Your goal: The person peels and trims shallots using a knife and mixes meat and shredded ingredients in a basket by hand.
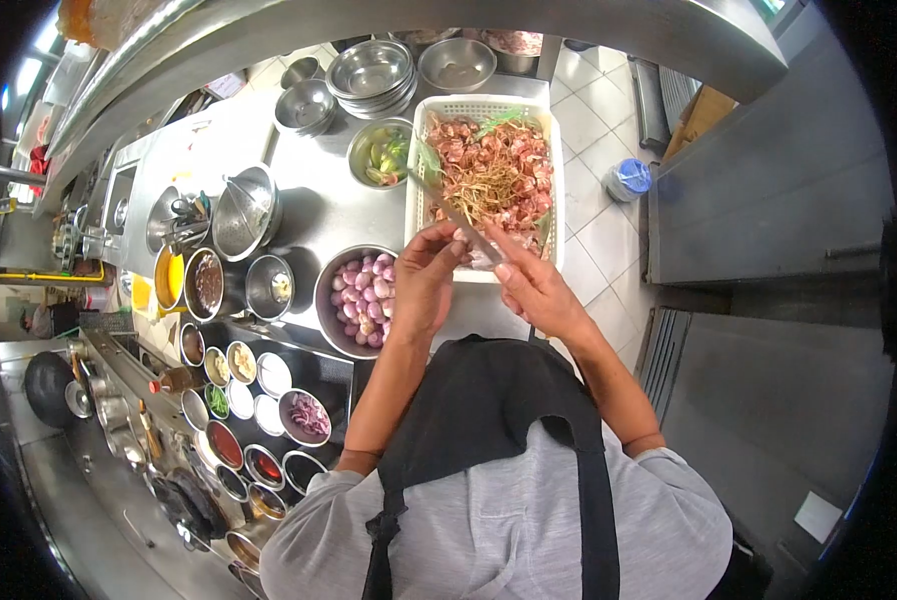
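Observation:
My right hand is closed around a knife, whose blade points up and left across the basket's near edge. Beside the blade, my left hand has its fingers pinched together; a small pale piece shows at the fingertips, too hidden to name. Both hands are over the near end of a white plastic basket. Reddish-brown pieces, stringy brown shreds and some green leaves fill it. Left of my left forearm stands a metal bowl of pink-purple peeled shallots.
A bowl with green pieces in water touches the basket's left side. Stacked metal bowls stand behind. Colander and several sauce and ingredient containers fill the left. A steel shelf crosses overhead; steel cabinets stand right.

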### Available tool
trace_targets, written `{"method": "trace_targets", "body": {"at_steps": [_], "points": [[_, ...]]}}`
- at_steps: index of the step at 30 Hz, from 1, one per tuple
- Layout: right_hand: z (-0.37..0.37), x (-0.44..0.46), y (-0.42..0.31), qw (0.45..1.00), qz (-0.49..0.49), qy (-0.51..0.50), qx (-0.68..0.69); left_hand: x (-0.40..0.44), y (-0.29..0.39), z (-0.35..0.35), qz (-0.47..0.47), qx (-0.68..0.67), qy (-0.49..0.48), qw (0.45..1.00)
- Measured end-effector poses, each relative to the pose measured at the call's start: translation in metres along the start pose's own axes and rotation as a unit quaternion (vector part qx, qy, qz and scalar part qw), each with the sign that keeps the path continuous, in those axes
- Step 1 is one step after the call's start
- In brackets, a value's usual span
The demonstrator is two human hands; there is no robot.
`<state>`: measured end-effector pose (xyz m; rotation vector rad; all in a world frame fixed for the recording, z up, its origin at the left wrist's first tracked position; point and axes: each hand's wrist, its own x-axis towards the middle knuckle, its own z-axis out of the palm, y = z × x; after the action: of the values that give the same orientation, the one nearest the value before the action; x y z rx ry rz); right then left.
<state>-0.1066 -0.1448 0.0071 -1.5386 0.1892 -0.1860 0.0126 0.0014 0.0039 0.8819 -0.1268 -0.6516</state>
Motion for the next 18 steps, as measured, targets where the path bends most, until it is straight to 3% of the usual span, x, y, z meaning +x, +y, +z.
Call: {"method": "trace_targets", "body": {"at_steps": [2, 9, 11, 12, 14, 15, 17, 18], "points": [[0.0, 0.0, -0.008, 0.997, -0.031, -0.056, -0.03, 0.0, -0.003, -0.005, 0.031, 0.038, -0.025, 0.998], [0.004, 0.0, -0.022, 0.996, -0.026, -0.053, -0.069, -0.006, 0.007, 0.008, 0.028, 0.058, -0.006, 0.998], [0.006, 0.002, -0.012, 0.976, -0.15, -0.01, -0.159, -0.006, 0.003, 0.004, 0.057, 0.092, -0.012, 0.994], [0.006, 0.005, -0.005, 0.976, -0.149, -0.01, -0.159, -0.006, 0.003, 0.003, 0.057, 0.092, -0.012, 0.994], [0.006, 0.012, 0.005, 0.902, -0.322, 0.066, -0.28, -0.007, 0.002, 0.002, 0.071, 0.077, -0.025, 0.994], [0.007, 0.01, 0.0, 0.902, -0.322, 0.066, -0.281, -0.006, 0.002, 0.002, 0.07, 0.077, -0.025, 0.994], [0.006, 0.001, -0.014, 0.996, -0.041, -0.015, -0.081, -0.006, 0.002, 0.0, 0.045, 0.136, -0.032, 0.989], [0.006, -0.001, -0.021, 0.996, -0.041, -0.016, -0.081, -0.006, 0.004, 0.003, 0.046, 0.136, -0.031, 0.989]]}}
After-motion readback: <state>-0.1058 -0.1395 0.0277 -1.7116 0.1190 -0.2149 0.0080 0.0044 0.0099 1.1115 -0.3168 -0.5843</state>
